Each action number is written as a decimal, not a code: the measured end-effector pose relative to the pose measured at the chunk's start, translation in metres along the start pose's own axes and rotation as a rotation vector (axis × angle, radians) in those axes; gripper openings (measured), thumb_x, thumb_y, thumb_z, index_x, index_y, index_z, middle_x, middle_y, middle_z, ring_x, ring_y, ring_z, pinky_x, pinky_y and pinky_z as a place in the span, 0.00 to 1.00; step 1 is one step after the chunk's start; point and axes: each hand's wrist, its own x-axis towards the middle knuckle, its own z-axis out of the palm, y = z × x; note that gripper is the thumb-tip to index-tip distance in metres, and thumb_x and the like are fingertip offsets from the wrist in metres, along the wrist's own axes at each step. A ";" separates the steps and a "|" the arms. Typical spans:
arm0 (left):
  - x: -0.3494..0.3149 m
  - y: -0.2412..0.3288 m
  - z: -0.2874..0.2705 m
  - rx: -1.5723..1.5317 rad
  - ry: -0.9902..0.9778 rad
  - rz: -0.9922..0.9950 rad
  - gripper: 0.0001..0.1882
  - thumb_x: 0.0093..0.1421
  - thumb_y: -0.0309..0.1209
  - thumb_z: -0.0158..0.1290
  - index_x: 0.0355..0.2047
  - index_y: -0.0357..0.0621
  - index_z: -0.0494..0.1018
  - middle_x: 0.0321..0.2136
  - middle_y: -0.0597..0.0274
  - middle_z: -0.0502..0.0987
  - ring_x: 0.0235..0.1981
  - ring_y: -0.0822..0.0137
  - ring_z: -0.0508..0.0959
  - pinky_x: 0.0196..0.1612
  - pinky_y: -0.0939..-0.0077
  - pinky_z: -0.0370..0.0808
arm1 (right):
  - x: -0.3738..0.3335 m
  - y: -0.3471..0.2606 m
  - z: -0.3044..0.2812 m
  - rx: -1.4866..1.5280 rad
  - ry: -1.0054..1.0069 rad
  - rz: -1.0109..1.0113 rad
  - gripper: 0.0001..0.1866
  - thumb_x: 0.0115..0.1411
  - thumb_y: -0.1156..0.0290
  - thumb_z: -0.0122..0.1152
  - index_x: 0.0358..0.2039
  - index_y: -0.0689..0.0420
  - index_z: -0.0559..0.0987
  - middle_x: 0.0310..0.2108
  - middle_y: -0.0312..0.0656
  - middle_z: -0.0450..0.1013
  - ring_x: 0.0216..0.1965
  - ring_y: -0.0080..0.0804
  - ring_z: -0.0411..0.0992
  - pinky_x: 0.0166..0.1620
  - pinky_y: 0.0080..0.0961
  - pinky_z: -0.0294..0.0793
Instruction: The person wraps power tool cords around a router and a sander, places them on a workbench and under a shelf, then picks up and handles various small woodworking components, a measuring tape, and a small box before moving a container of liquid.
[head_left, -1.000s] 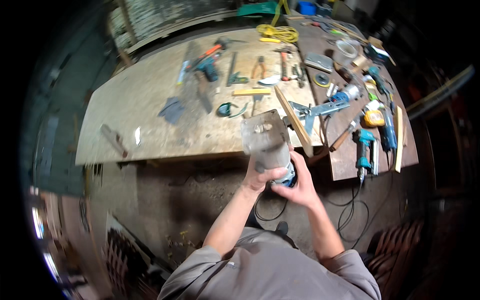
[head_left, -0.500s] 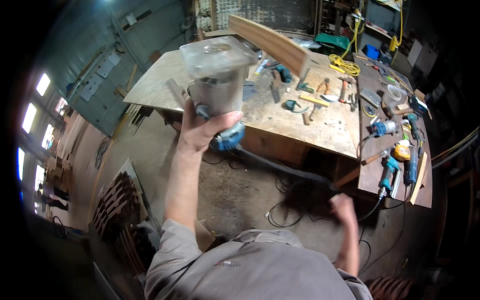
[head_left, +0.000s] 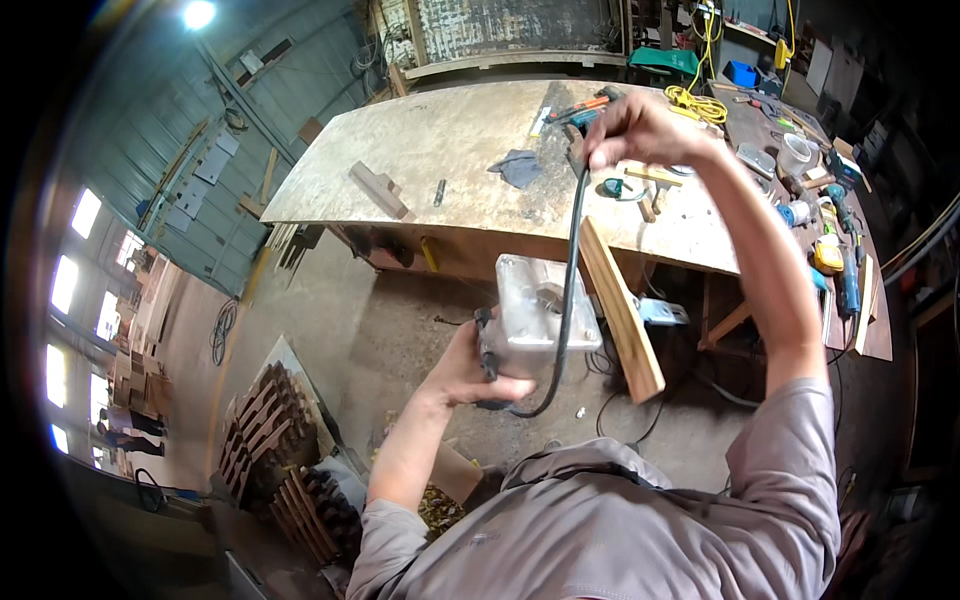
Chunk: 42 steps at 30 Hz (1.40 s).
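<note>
My left hand (head_left: 465, 372) is wrapped round a small trim router (head_left: 545, 310) with a see-through plastic base, held before my body with the base tilted up. From the router a black power cord (head_left: 573, 265) loops upward. My right hand (head_left: 638, 132) is raised, seen over the workbench's near side, with its fingers pinched on that cord. Right of the router, a wooden board (head_left: 622, 315) juts toward me at the bench's near edge; how it is supported cannot be told.
On the workbench (head_left: 400, 130) are a wood block (head_left: 380, 190), a grey cloth (head_left: 517, 168) and several hand tools. Power tools crowd the side table (head_left: 878, 330) at right. Cables (head_left: 640, 440) lie on the floor; stacked wooden pieces (head_left: 262, 420) stand at lower left.
My left hand has brought the router down and closer to my body. My right hand has risen from low right to above the bench, drawing the cord up. My view has shifted.
</note>
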 end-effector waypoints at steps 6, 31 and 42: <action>-0.011 -0.032 -0.006 -0.279 0.097 0.157 0.42 0.33 0.30 0.71 0.51 0.37 0.68 0.41 0.63 0.77 0.43 0.70 0.75 0.48 0.72 0.72 | -0.041 0.080 0.162 0.811 0.125 0.344 0.05 0.53 0.73 0.66 0.30 0.61 0.82 0.25 0.36 0.78 0.26 0.19 0.73 0.32 0.19 0.73; 0.014 -0.064 -0.047 -1.089 0.436 -0.001 0.29 0.51 0.48 0.57 0.41 0.33 0.68 0.35 0.50 0.74 0.37 0.57 0.76 0.43 0.63 0.77 | -0.155 0.011 0.307 0.464 0.091 0.454 0.14 0.63 0.61 0.56 0.39 0.59 0.78 0.23 0.52 0.71 0.23 0.43 0.70 0.30 0.28 0.71; -0.031 -0.074 -0.057 -0.529 0.173 -0.413 0.26 0.41 0.30 0.62 0.44 0.37 0.72 0.33 0.58 0.77 0.32 0.65 0.79 0.36 0.71 0.80 | -0.144 -0.025 0.178 -0.271 -0.010 0.158 0.10 0.40 0.74 0.71 0.26 0.56 0.79 0.18 0.41 0.70 0.20 0.40 0.72 0.23 0.32 0.71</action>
